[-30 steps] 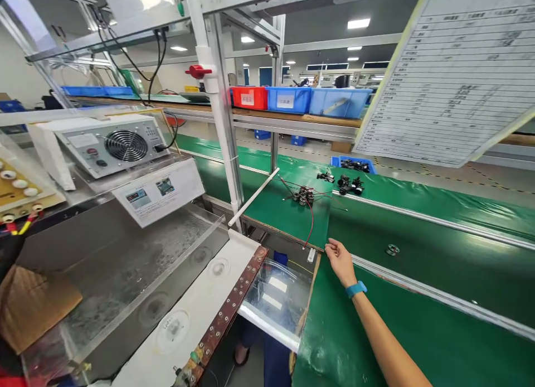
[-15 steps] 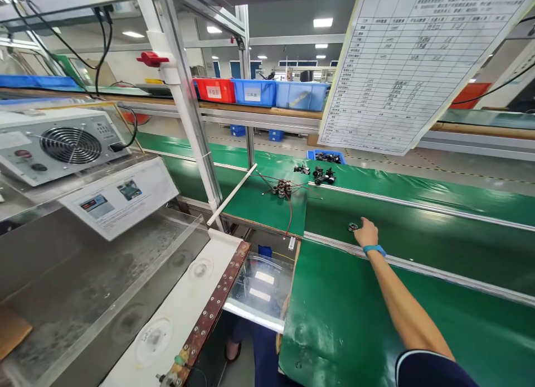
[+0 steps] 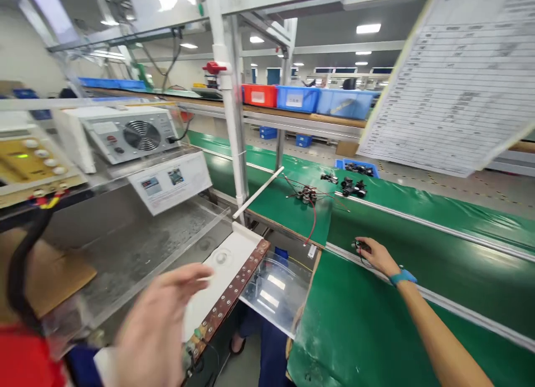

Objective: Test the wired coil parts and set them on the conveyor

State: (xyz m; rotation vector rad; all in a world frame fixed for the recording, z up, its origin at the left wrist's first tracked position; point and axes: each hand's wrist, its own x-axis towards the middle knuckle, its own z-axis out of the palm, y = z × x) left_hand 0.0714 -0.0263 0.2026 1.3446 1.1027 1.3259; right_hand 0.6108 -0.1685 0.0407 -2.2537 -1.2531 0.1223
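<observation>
Green conveyor belt (image 3: pixel 418 275) lying under right hand (image 3: pixel 374 254) | fingers (image 3: pixel 363 247) curling closed around small black round component with thin red wire (image 3: pixel 358 245), sitting at fingertips by the belt rail | left hand (image 3: pixel 156 325) hovering blurred, fingers spread wide, gripping nothing, over white plate (image 3: pixel 234 247).

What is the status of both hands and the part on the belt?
Right hand closed on small black wired part at green conveyor belt. Left hand raised, blurred, empty. Nothing blocking.
</observation>
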